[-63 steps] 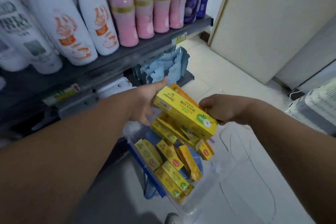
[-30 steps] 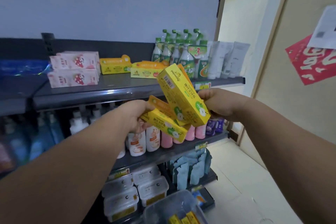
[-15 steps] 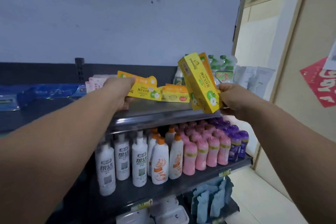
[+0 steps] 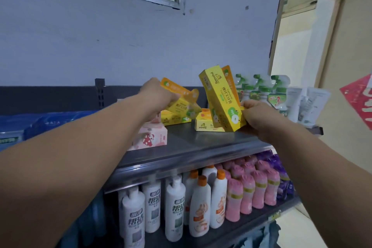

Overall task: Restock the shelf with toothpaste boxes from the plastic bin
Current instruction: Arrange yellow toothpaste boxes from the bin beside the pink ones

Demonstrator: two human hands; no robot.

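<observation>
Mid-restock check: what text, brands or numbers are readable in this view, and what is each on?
"pipidog": yellow box in the right hand; also the shelf box.
"3": spray bottle label.
"帮洁": white bottles, likely.
Too blurred or cut off: small print on the boxes, the tilted box in the left hand, pink box, red sign.

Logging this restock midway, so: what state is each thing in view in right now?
Left hand: grips the left boxes.
Left boxes: held, tilted over the shelf.
Right hand: grips the right boxes.
Right boxes: held, steeply tilted.
Shelved boxes: lying flat.
Pink boxes: stacked, lying flat.
Spray bottles: upright.
Lower bottles: upright in rows.
</observation>
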